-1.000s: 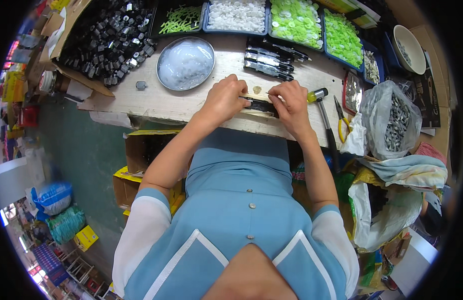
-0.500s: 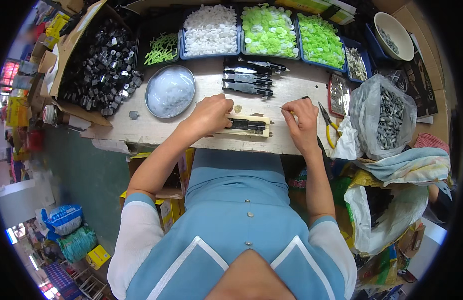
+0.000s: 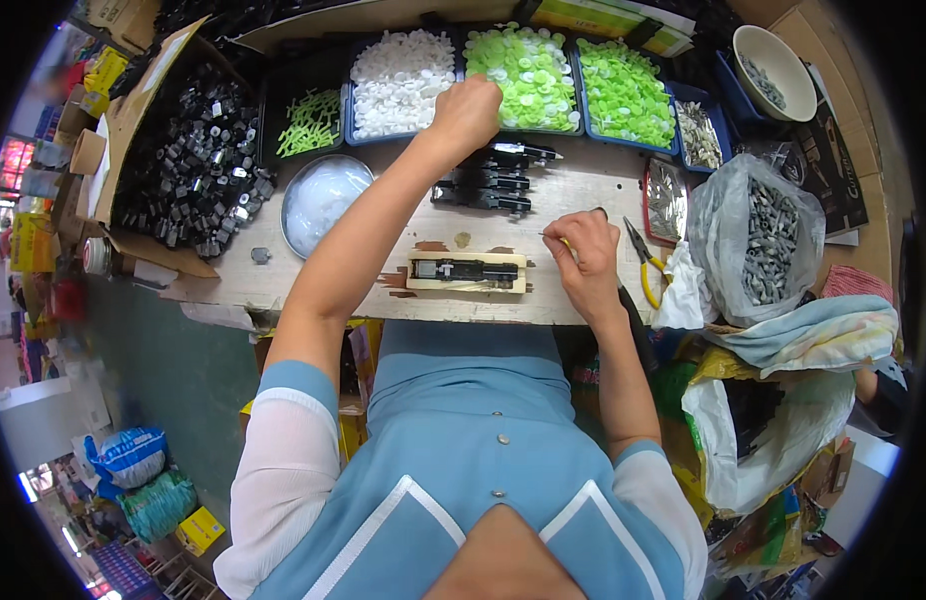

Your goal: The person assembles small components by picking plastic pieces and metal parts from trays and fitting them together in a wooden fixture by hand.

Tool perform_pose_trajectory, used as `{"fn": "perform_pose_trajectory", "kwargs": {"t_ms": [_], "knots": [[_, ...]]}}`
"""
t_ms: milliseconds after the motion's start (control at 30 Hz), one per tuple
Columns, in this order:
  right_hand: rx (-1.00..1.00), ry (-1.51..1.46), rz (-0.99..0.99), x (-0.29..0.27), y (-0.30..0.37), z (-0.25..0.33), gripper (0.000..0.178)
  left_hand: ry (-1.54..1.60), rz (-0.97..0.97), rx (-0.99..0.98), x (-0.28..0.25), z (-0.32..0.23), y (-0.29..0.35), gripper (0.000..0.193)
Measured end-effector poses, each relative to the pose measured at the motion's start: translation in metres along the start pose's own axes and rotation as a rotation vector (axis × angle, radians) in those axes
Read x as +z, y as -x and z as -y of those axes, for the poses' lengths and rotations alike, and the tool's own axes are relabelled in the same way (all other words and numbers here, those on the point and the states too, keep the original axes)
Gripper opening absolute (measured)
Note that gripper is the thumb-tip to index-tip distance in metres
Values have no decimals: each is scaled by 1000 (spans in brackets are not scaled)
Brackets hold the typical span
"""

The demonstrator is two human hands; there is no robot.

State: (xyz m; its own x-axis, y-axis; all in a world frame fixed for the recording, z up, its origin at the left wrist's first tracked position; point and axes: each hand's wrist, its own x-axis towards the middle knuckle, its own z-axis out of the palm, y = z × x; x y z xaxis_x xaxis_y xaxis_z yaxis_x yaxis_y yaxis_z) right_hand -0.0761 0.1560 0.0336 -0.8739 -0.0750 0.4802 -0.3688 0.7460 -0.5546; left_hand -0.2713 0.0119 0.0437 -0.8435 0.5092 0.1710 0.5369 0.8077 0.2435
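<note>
My left hand reaches over the front of the tray of bright green discs, next to the tray of small white plastic pieces. Its fingers point away and are hidden behind the knuckles. My right hand is above the bench's front part, its fingers closed round a thin tool with a fine tip; most of that tool is hidden. Between my arms a black elongated part lies in a pale wooden fixture, untouched. Several similar black assemblies lie in a stack beyond it.
Left of my arm are a round dish, a carton of black parts and a tray of green sticks. Rightward lie yellow-handled pliers, a red tray, a bag of metal parts and a second green-disc tray.
My left hand has left the black part in the fixture and moved away from me to the green-disc tray. My right hand keeps its closed grip near the same place.
</note>
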Motion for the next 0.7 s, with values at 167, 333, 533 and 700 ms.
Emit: {"fn": "perform_pose_trajectory", "kwargs": {"t_ms": [167,333,533,700], "knots": [[24,21,3,0,0,2,9,328,-156,27,-1,7,-2,8],[17,-4,-47,1,-8,6,10,1361,-111,-161,-37,9,34,9],[-38,-161,-68,5,-23,29,12,1758,-10,-212,-29,-11,131,7],[-172,-155,25,11,-27,47,15,1926,32,-107,-17,-16,176,7]]}}
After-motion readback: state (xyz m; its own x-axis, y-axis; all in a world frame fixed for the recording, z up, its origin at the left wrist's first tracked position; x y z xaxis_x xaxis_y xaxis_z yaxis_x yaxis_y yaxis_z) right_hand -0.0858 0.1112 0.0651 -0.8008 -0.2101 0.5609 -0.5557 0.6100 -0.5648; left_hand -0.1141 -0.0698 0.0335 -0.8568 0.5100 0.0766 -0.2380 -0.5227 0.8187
